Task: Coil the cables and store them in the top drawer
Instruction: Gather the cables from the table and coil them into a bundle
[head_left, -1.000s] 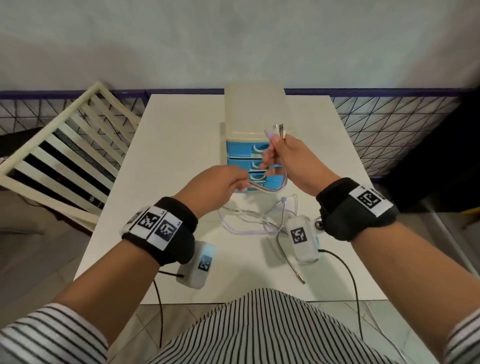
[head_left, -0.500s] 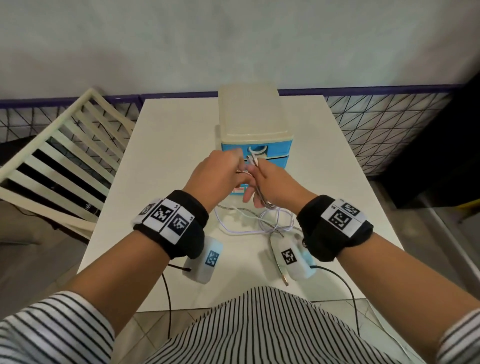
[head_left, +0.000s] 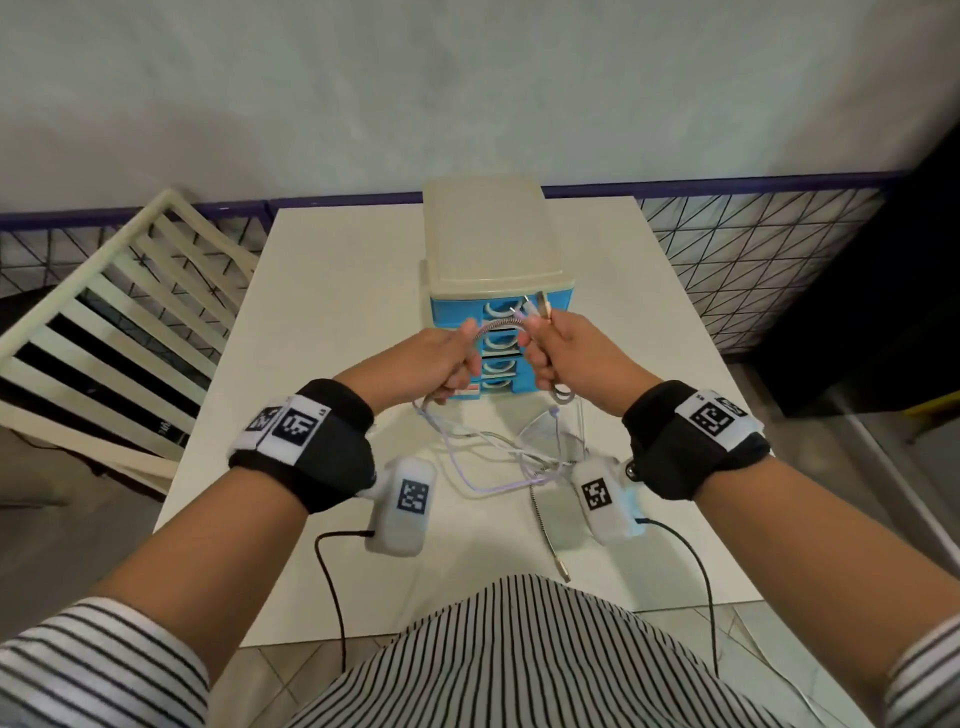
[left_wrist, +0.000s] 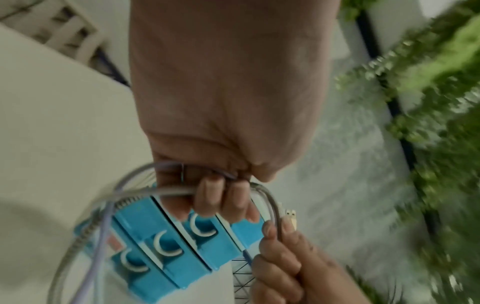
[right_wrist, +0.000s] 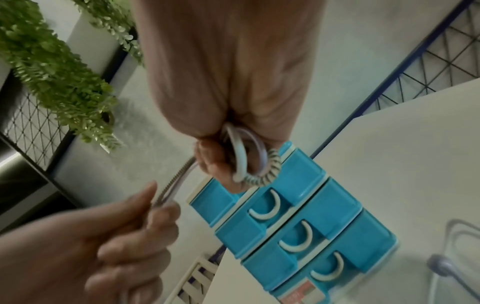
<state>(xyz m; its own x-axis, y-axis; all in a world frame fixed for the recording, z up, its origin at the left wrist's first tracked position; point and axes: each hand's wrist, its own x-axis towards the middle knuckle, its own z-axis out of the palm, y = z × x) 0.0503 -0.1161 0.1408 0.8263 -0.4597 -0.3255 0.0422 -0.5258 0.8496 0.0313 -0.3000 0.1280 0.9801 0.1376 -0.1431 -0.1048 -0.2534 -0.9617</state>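
Both my hands are raised in front of a small drawer unit with a cream top and blue drawers, all closed. My right hand grips a small coil of cables, braided grey and white, with the plug ends sticking up from the fist. My left hand grips the same bundle of cables a short way along. A taut stretch of braided cable bridges the two fists. The loose remainder, white, lilac and braided cables, trails down onto the white table.
A free plug end lies near the table's front edge. A cream slatted frame leans left of the table. Black wire mesh fencing runs behind and to the right. Green foliage shows in the wrist views.
My hands, close together half a second ago, have drawn apart, stretching a length of braided cable between them. The plug ends in my right hand are again raised before the top drawer.
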